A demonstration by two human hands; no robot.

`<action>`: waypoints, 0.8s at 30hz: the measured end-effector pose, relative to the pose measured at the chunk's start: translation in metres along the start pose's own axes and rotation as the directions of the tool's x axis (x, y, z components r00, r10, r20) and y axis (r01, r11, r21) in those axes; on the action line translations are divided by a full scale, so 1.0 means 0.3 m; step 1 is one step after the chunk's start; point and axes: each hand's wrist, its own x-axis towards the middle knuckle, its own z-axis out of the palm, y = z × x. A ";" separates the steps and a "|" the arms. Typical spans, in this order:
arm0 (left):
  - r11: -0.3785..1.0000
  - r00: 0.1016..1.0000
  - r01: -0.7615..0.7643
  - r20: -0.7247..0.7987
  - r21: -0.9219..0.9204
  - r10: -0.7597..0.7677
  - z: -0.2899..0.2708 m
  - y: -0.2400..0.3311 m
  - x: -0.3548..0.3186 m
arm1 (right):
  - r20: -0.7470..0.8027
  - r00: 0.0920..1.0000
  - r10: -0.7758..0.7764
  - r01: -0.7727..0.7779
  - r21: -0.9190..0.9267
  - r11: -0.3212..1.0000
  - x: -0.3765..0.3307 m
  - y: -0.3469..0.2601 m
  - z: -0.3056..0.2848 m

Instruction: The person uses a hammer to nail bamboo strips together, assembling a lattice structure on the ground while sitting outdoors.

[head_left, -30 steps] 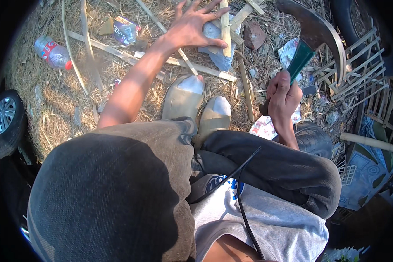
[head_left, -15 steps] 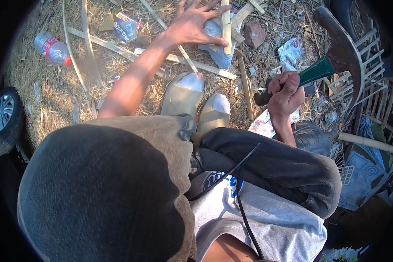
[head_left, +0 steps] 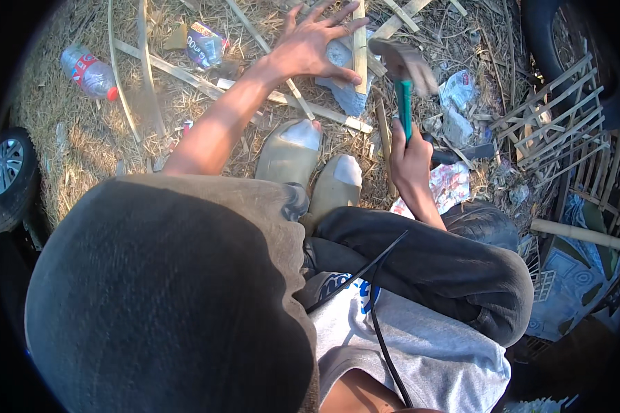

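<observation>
My left hand (head_left: 317, 43) reaches forward with fingers spread and rests on a pale bamboo strip (head_left: 359, 48) that lies over a grey stone (head_left: 343, 89) on the straw-covered ground. My right hand (head_left: 410, 153) grips the green handle of a hammer (head_left: 402, 76). The hammer's dark head is blurred just right of the strip, close to my left fingers. My two muddy shoes (head_left: 310, 168) stand below the strip.
Split bamboo slats (head_left: 186, 76) lie crossed on the dry straw. A plastic bottle (head_left: 89, 72) and a crushed wrapper (head_left: 205, 45) lie at the left. A woven bamboo lattice (head_left: 561, 124) stands at the right, a car wheel (head_left: 7, 172) at the far left, a tyre at top right.
My right hand has swung the hammer from the right, raised and tilted away, over to the bamboo strip by my left fingers. My left hand has stayed on the strip.
</observation>
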 end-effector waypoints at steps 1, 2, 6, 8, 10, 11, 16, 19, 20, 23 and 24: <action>0.999 0.993 -0.023 -0.115 0.042 0.027 0.031 -0.019 0.006 | 0.064 0.997 0.045 -0.042 -0.042 0.998 0.017 0.002 0.007; 0.998 0.993 -0.005 -0.117 0.057 0.012 0.030 -0.022 0.012 | 0.071 0.994 0.087 -0.086 -0.006 0.996 0.025 -0.038 -0.017; 0.998 0.995 -0.007 -0.100 0.059 0.013 0.040 -0.014 0.018 | -0.196 0.971 -0.133 0.197 0.354 0.914 0.022 -0.014 -0.093; 0.998 0.996 -0.004 -0.090 0.065 0.010 0.045 -0.012 0.021 | -0.346 0.933 -0.095 0.297 0.596 0.746 0.021 -0.024 -0.093; 0.994 0.990 -0.047 -0.125 0.095 0.059 0.026 0.008 0.032 | -0.315 0.941 -0.122 0.240 0.371 0.897 0.011 0.018 -0.029; 0.995 0.991 -0.039 -0.125 0.093 0.050 0.023 0.014 0.032 | -0.266 0.953 -0.148 0.185 0.119 0.976 0.009 0.034 -0.006; 0.995 0.993 -0.006 -0.114 0.096 0.017 0.038 -0.031 0.020 | 0.027 0.997 0.069 -0.073 0.179 0.981 0.061 -0.078 -0.140; 0.989 0.999 0.030 -0.039 0.142 -0.025 0.021 0.001 0.024 | -0.206 0.975 -0.081 0.162 0.412 0.897 0.050 -0.072 -0.189; 0.995 0.997 -0.007 -0.082 0.103 0.016 0.028 0.007 0.027 | -0.243 0.961 -0.129 0.240 0.514 0.823 0.044 -0.033 -0.173; 0.995 0.996 -0.012 -0.092 0.094 0.021 0.042 0.018 0.038 | -0.206 0.978 -0.045 0.072 0.127 0.989 0.010 0.011 -0.015; 0.992 0.999 0.022 -0.052 0.126 -0.016 0.040 0.018 0.032 | -0.052 0.999 0.018 -0.014 0.080 0.997 0.020 0.033 0.017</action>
